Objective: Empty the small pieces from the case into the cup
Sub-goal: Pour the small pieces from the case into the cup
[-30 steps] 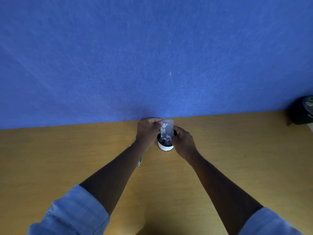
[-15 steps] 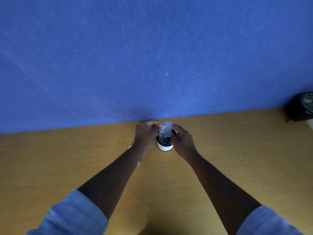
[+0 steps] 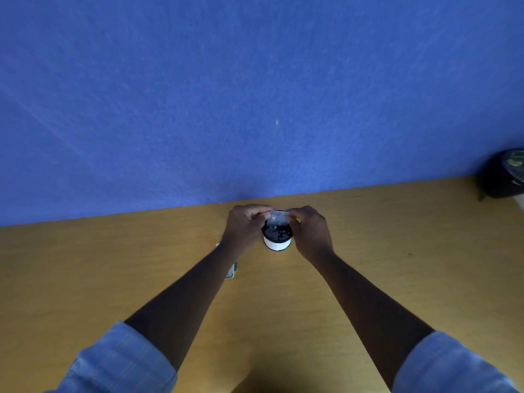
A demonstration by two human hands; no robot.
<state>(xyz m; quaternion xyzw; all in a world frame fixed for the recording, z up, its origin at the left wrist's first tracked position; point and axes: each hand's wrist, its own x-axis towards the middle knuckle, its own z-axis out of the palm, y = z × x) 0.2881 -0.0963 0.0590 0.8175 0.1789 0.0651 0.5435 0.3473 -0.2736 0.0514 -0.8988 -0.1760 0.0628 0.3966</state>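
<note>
Left hand (image 3: 246,226) and right hand (image 3: 311,230) both pinch the clear case (image 3: 279,216), one on each end, holding it tipped over the mouth of the cup (image 3: 277,236). Cup is white outside, dark inside, with small pale pieces (image 3: 276,230) visible in it; it stands on the counter (image 3: 397,251) near the far edge, against the blue wall (image 3: 255,95). A flat light object (image 3: 230,272) lies on the counter mostly hidden under the left forearm; dark bin (image 3: 504,177) at far right corner.
</note>
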